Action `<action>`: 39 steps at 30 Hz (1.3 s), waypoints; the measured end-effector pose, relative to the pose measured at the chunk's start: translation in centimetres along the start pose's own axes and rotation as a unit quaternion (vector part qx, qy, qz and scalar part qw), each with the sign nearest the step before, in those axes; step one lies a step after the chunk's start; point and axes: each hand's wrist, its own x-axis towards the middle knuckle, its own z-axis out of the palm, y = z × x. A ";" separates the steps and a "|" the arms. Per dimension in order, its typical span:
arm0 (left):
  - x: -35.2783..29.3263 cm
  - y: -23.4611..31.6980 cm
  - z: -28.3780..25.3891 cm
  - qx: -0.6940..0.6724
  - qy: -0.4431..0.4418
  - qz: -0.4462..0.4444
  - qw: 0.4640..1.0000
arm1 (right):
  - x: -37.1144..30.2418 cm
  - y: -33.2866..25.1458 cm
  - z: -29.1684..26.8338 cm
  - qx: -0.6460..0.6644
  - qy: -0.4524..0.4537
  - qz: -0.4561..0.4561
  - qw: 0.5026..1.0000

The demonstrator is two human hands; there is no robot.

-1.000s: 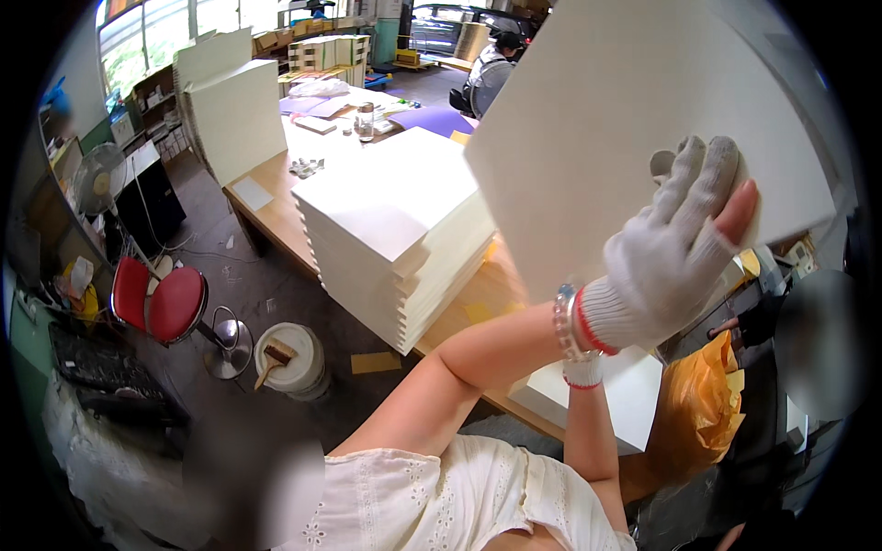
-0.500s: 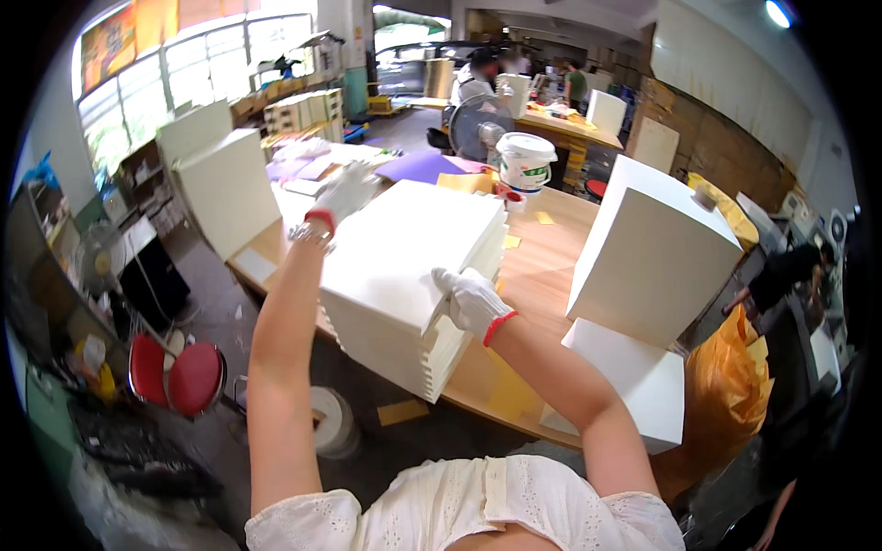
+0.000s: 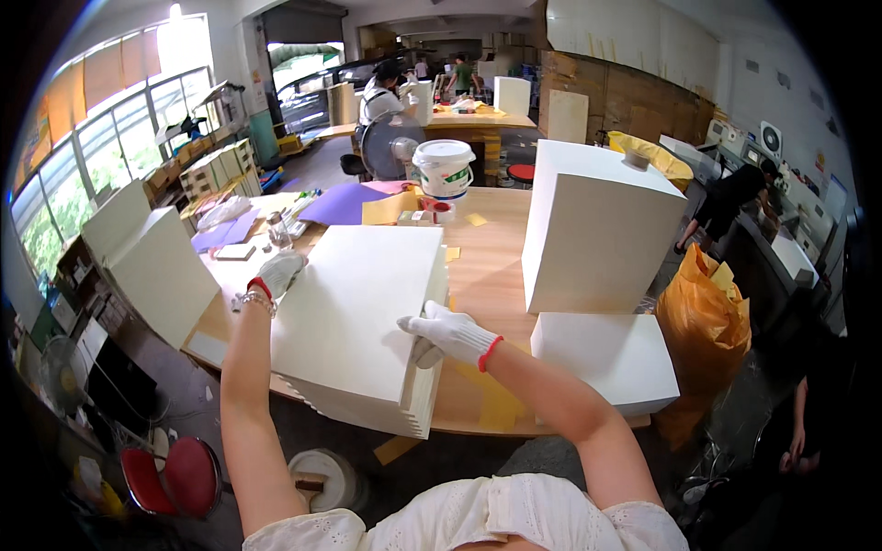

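A stack of white box-like pieces (image 3: 363,298) with ridged, layered sides lies on the wooden table before me. My left hand (image 3: 278,273), in a white glove with a red cuff, is closed at the stack's left edge; some of its fingertips are hidden. On the opposite side my right hand (image 3: 448,334), gloved the same way, grips the right edge. Its thumb lies over the top face and its fingers are bent against the side. Just beyond my left hand stands a small clear bottle (image 3: 278,231).
Tall white box (image 3: 588,225) and lower white box (image 3: 602,358) stand on the right, with a tape roll (image 3: 635,160) on top. A white bucket (image 3: 444,170), purple sheets (image 3: 342,204) and a fan (image 3: 390,145) are behind. White boxes (image 3: 165,275) stand left; an orange sack (image 3: 703,321) is right.
My left hand has come down from above the stack's far left part to its left edge. My right hand stays at the right edge. The view has shifted and tilted.
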 end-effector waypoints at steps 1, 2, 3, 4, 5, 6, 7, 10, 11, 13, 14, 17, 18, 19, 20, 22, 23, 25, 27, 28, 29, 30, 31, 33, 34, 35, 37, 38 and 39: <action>0.0 -1.2 -0.4 0.036 -0.006 0.037 0.999 | -0.5 0.1 0.5 -0.003 0.005 0.008 1.000; 0.4 -2.0 -0.7 0.040 -0.019 0.057 0.997 | -0.2 0.6 1.0 0.018 0.016 -0.010 1.000; -0.1 -1.4 0.1 -0.007 -0.022 0.054 0.998 | -0.1 1.6 1.4 0.038 0.033 -0.021 0.999; 0.0 -1.3 0.8 -0.042 -0.023 0.050 0.998 | -0.1 2.1 1.7 0.056 0.047 -0.036 0.997; -0.5 -2.0 0.6 -0.071 -0.016 0.038 0.997 | 0.2 2.5 2.1 0.053 0.048 -0.054 0.996; -0.9 -2.0 0.8 -0.082 0.003 0.060 0.995 | 0.2 2.6 2.1 0.048 0.052 -0.074 0.995; -1.7 0.1 1.4 0.039 -0.011 0.039 0.998 | -0.1 2.9 1.7 0.040 0.062 -0.087 0.993; -5.2 3.1 -0.1 0.159 -0.045 0.045 0.985 | -0.4 1.2 1.2 0.084 0.020 -0.039 0.995; -5.8 3.4 -2.1 0.260 -0.065 0.024 0.963 | -0.8 0.4 1.5 0.077 0.013 -0.074 0.994; -6.4 -3.8 -8.0 0.283 -0.085 0.244 0.924 | -3.9 0.6 3.3 0.071 -0.004 -0.140 0.988; -6.3 -9.1 -10.5 0.097 -0.125 0.248 0.956 | -5.0 0.8 4.1 -0.038 0.007 -0.227 0.973; -16.4 -2.1 -7.5 -0.006 -0.176 0.095 0.980 | -6.8 2.8 5.9 -0.294 0.098 -0.336 0.890; -18.5 -2.3 -7.5 0.082 -0.138 0.082 0.984 | -6.8 3.1 7.1 -0.328 0.117 -0.317 0.882; -20.1 -2.8 -7.3 0.169 -0.099 0.067 0.978 | -6.7 3.3 7.9 -0.364 0.136 -0.298 0.872; -20.9 -3.2 -6.6 0.174 -0.056 0.085 0.979 | -6.1 3.4 8.2 -0.359 0.160 -0.310 0.866; -20.3 -6.7 -6.4 -0.001 -0.021 0.088 0.996 | -4.7 3.2 7.9 -0.304 0.156 -0.392 0.854; -19.6 -8.5 -6.4 -0.084 -0.016 0.105 0.991 | -4.2 2.9 7.8 -0.276 0.153 -0.426 0.848; -18.6 -6.7 -5.2 -0.077 0.016 0.144 0.986 | -3.7 2.1 7.7 -0.284 0.151 -0.361 0.875; -17.7 -7.0 -5.3 -0.118 0.025 0.096 0.988 | -2.3 2.4 7.3 -0.294 0.152 -0.353 0.875; -17.6 -7.8 -5.3 -0.136 0.011 0.096 0.986 | -2.4 2.3 7.7 -0.299 0.155 -0.329 0.882; -17.4 -9.1 -5.2 -0.153 -0.003 0.096 0.984 | -2.8 2.0 8.0 -0.307 0.152 -0.324 0.882; -17.1 -9.4 -5.2 -0.166 -0.023 0.097 0.981 | -3.3 1.8 8.4 -0.310 0.154 -0.315 0.884; -16.8 -9.7 -5.3 -0.161 -0.015 0.089 0.983 | -3.6 1.7 8.6 -0.313 0.156 -0.307 0.885; -16.6 -10.1 -4.9 -0.150 -0.004 0.067 0.986 | -3.2 2.5 8.9 -0.312 0.175 -0.318 0.878; -16.6 -10.1 -4.9 -0.129 0.000 0.083 0.988 | -3.0 2.8 9.1 -0.300 0.178 -0.303 0.887; -16.6 -10.0 -5.3 -0.109 0.005 0.100 0.989 | -2.9 3.0 9.1 -0.288 0.180 -0.287 0.896; -16.7 -10.1 -5.6 -0.096 0.011 0.112 0.989 | -2.5 3.1 9.3 -0.278 0.187 -0.305 0.891; -16.8 -10.3 -5.5 -0.106 0.010 0.107 0.989 | -2.3 3.2 9.3 -0.273 0.191 -0.315 0.889; -16.8 -10.3 -5.3 -0.119 0.010 0.104 0.987 | -2.2 3.2 9.1 -0.267 0.192 -0.310 0.892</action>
